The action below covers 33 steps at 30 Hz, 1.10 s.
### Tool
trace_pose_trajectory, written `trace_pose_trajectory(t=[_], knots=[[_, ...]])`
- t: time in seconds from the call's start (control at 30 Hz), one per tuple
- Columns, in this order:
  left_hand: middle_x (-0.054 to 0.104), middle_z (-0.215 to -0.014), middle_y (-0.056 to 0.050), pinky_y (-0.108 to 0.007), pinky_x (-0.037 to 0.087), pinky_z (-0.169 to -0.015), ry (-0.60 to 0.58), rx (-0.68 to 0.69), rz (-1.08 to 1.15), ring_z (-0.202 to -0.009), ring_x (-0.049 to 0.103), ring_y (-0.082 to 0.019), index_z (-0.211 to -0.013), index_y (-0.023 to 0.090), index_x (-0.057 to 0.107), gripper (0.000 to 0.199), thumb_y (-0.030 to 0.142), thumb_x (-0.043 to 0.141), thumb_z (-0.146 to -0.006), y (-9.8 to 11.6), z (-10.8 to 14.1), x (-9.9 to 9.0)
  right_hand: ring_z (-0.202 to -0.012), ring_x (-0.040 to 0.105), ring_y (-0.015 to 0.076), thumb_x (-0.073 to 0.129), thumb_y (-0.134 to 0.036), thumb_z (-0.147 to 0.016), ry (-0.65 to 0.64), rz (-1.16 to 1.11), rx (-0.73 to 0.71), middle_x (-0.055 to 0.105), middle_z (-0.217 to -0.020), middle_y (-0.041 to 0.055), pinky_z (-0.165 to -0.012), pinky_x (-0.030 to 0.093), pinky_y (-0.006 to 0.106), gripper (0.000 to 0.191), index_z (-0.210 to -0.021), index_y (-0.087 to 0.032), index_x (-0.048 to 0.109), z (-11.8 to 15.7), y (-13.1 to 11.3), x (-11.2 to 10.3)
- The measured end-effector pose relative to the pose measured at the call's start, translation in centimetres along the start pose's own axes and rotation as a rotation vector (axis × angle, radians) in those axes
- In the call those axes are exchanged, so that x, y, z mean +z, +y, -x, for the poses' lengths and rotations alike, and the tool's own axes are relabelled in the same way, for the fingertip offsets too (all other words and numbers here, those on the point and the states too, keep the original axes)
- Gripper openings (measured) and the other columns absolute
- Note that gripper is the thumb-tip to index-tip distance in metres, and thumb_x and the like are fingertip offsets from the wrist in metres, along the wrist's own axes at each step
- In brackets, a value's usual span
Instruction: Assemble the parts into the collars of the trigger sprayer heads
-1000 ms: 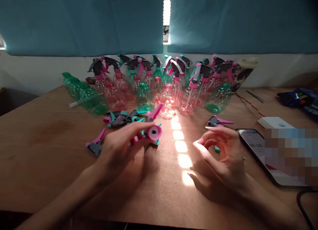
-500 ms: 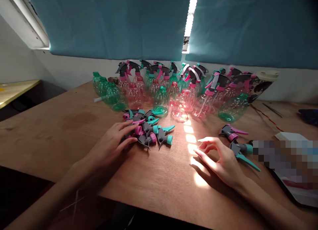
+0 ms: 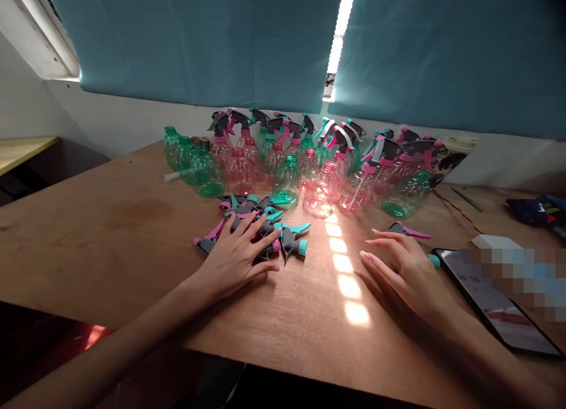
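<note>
Fingers spread, my left hand [image 3: 236,253] lies over the front left of a pile of loose spray heads [image 3: 289,241] with pink and teal collars, hiding part of it. My right hand [image 3: 409,270] hovers palm down with its fingers apart and nothing visible in them. It partly covers a teal-collared head [image 3: 434,260]; a pink-levered spray head [image 3: 413,232] lies just behind it. Behind the pile stand several clear bottles without heads, such as a green bottle [image 3: 287,182] and a pink bottle [image 3: 239,174]. Farther back, several bottles have spray heads on.
A phone [image 3: 508,332] lies on the wooden table [image 3: 300,315] at the right, near a white object [image 3: 497,242]. A patterned cup [image 3: 448,158] leans behind the bottles at the right. Dark blue packets [image 3: 530,211] lie at the far right.
My left hand has moved right, farther over the pile, with its fingers more spread. My right hand has shifted slightly right, and its fingers have opened out over the nearby spray heads.
</note>
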<state>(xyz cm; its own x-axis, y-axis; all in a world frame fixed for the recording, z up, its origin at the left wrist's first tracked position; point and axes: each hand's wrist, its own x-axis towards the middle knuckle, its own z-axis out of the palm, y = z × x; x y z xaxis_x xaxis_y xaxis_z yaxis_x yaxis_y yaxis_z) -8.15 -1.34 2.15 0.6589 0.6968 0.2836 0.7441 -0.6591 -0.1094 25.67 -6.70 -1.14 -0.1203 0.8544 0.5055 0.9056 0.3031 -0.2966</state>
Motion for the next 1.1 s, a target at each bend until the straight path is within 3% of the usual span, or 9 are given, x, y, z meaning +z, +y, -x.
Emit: trace_pose_trajectory(t=[0.17,0.3,0.37,0.47,0.53,0.63,0.73,0.97,1.1], knots=[[0.043,-0.144,-0.016,-0.057,0.019,-0.109,0.028,0.006,0.019,-0.133,0.035,-0.033,-0.128,0.022,0.057,0.052,0.055,0.045,-0.089,-1.1,1.0,-0.2,-0.121,0.046,0.0373,0.041,-0.064,-0.086,-0.05,0.268,0.086,0.052,-0.128,0.0224,-0.099,0.039,0.052,0.067,-0.123,-0.009,0.054,0.3,3.7,-0.3],[0.042,-0.143,-0.017,-0.056,0.025,-0.108,0.08,0.008,0.07,-0.133,0.036,-0.034,-0.122,0.018,0.062,0.049,0.052,0.046,-0.09,-0.8,1.1,-0.5,-0.122,0.046,0.0397,0.029,-0.064,-0.089,-0.183,0.325,0.225,0.051,-0.131,0.0261,-0.096,0.041,0.051,0.077,-0.133,-0.002,0.045,-1.3,5.6,0.1],[0.044,-0.142,-0.017,-0.053,0.028,-0.107,0.107,0.027,0.119,-0.132,0.036,-0.033,-0.121,0.017,0.062,0.048,0.051,0.045,-0.091,-0.1,0.7,-0.5,-0.119,0.049,0.04,0.028,-0.062,-0.09,-0.25,0.321,0.215,0.054,-0.128,0.0252,-0.093,0.042,0.053,0.073,-0.131,-0.005,0.048,-2.4,5.6,0.4],[0.046,-0.141,-0.016,-0.049,0.032,-0.106,0.115,0.085,0.181,-0.132,0.037,-0.03,-0.126,0.016,0.057,0.048,0.047,0.044,-0.092,1.4,-0.4,-0.4,-0.115,0.053,0.0354,0.033,-0.058,-0.091,-0.32,0.291,0.129,0.063,-0.116,0.0171,-0.095,0.041,0.049,0.058,-0.116,-0.015,0.062,-3.7,4.7,1.0],[0.043,-0.144,-0.015,-0.049,0.03,-0.107,0.097,0.146,0.185,-0.133,0.036,-0.03,-0.132,0.018,0.051,0.052,0.05,0.045,-0.092,2.2,-1.3,-0.2,-0.112,0.054,0.0357,0.036,-0.057,-0.09,-0.344,0.277,0.079,0.063,-0.115,0.0165,-0.094,0.041,0.051,0.054,-0.112,-0.016,0.064,-3.9,3.5,1.2],[0.038,-0.147,-0.013,-0.052,0.026,-0.108,0.05,0.2,0.153,-0.135,0.033,-0.033,-0.137,0.022,0.045,0.061,0.058,0.044,-0.088,2.9,-2.7,0.3,-0.112,0.053,0.0362,0.04,-0.058,-0.089,-0.358,0.252,0.028,0.061,-0.119,0.0167,-0.091,0.043,0.052,0.054,-0.115,-0.017,0.063,-3.5,1.4,1.3],[0.044,-0.143,-0.016,-0.052,0.029,-0.105,-0.025,0.164,0.115,-0.131,0.039,-0.034,-0.137,0.02,0.045,0.064,0.06,0.042,-0.088,2.7,-3.5,0.7,-0.117,0.05,0.033,0.043,-0.056,-0.089,-0.38,0.211,-0.023,0.057,-0.126,0.0138,-0.092,0.045,0.049,0.05,-0.12,-0.02,0.06,-2.8,-0.8,1.1],[0.054,-0.132,-0.017,-0.05,0.028,-0.104,-0.061,0.119,0.09,-0.127,0.043,-0.031,-0.133,0.017,0.049,0.059,0.056,0.035,-0.092,1.7,-2.3,0.5,-0.116,0.052,0.0316,0.053,-0.046,-0.088,-0.38,-0.061,-0.146,0.057,-0.125,0.0151,-0.094,0.047,0.052,0.04,-0.118,-0.019,0.058,-1.3,-4.1,-0.4],[0.059,-0.126,-0.014,-0.05,0.027,-0.103,-0.019,0.124,0.156,-0.121,0.048,-0.029,-0.127,0.019,0.055,0.047,0.049,0.039,-0.094,2.6,-2.4,-0.4,-0.125,0.048,0.0321,0.06,-0.044,-0.085,-0.398,-0.192,-0.156,0.052,-0.134,0.0154,-0.098,0.046,0.051,0.06,-0.137,-0.022,0.041,-0.5,-5.3,-1.6]])
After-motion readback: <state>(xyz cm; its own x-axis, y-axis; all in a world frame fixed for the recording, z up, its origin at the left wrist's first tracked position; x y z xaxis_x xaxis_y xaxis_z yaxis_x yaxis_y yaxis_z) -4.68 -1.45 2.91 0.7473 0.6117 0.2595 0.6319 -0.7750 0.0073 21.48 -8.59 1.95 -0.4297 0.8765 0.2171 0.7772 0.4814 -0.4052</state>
